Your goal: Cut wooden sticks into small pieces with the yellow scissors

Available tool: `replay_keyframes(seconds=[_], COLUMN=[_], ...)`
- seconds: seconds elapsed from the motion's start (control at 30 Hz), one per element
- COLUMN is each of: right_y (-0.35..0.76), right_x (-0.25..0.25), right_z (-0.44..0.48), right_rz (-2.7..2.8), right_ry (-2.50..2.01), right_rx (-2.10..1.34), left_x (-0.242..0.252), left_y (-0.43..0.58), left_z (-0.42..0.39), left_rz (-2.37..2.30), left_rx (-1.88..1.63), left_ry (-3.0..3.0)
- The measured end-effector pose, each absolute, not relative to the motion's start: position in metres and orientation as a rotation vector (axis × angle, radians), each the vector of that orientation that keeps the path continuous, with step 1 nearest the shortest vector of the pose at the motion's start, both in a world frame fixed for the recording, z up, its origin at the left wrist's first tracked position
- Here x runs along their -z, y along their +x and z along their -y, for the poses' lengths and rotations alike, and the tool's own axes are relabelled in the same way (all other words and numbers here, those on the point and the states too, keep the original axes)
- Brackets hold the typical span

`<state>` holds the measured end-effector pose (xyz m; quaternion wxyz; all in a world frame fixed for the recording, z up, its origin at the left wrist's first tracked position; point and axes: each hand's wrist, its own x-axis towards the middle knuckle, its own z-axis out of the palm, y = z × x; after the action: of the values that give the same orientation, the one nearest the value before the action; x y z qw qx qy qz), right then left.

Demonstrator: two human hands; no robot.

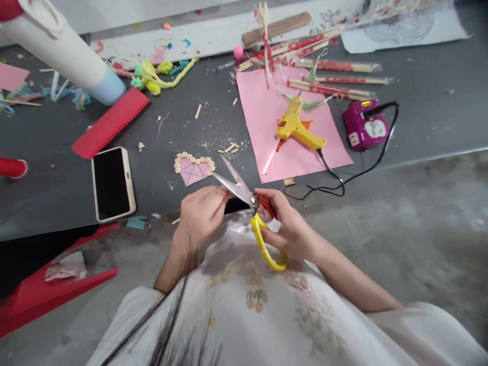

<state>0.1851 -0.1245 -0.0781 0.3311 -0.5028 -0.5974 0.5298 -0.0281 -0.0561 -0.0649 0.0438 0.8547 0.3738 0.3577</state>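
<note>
My right hand (285, 223) grips a pair of scissors (263, 239) with yellow and red handles, its blades spread apart and pointing away to the left. Close beside the blades, my left hand (202, 211) is closed in a pinch at the table edge; what its fingers hold is too small and hidden to make out. Just beyond, a pink heart-shaped card (194, 170) lies flat, its upper edge lined with small pale wooden bits and its face crossed by dark lines. Several short cut stick pieces (231, 148) are scattered to the right of the heart.
A yellow glue gun (297, 127) rests on a pink sheet (255, 112), its cord running to a purple power socket (364, 127). Wrapped chopsticks (335, 65) lie behind. At left are a phone (113, 184), a red folded paper (110, 123) and a white-blue bottle (76, 51).
</note>
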Motion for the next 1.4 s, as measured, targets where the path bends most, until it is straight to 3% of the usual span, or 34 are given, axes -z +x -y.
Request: replay_keyframes(seconds=[0.2,1.0,1.4], right_y=[0.187,0.192,0.19], right_x=[0.072,0.077,0.066], right_z=[0.123,0.123,0.12], right_rz=[1.603,1.586,1.632], right_ry=[-1.331,-1.296,-1.355], right_rx=[-1.368,-1.386,-1.326], left_x=[0.057,0.055,0.052], left_y=[-0.031,-0.025,-0.029], left_z=[0.055,0.057,0.05], left_rz=[-1.088,-1.229,-1.039], left_rx=[-0.953,-0.951,-0.904], left_ry=[2.523,2.692,2.534])
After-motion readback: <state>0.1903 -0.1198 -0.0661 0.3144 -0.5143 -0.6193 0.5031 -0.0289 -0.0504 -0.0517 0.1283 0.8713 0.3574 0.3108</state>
